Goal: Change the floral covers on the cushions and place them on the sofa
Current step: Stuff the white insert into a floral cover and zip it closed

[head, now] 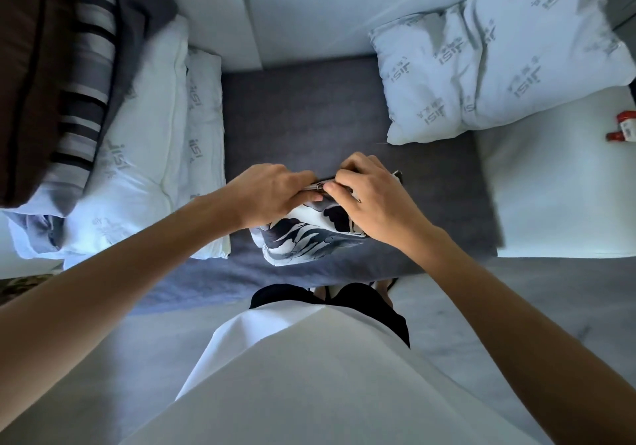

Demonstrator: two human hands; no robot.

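Pinching the zipper edge of the floral cover (pixel 309 234): left hand (pixel 272 191) and right hand (pixel 370 195) both closed on it, I note seam running left-right, hands equally near.

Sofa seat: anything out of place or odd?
One thing: a small red and white object lies on the white surface right of the bare cushions; too small to identify. Both hands, left hand and right hand, grip the floral cover.
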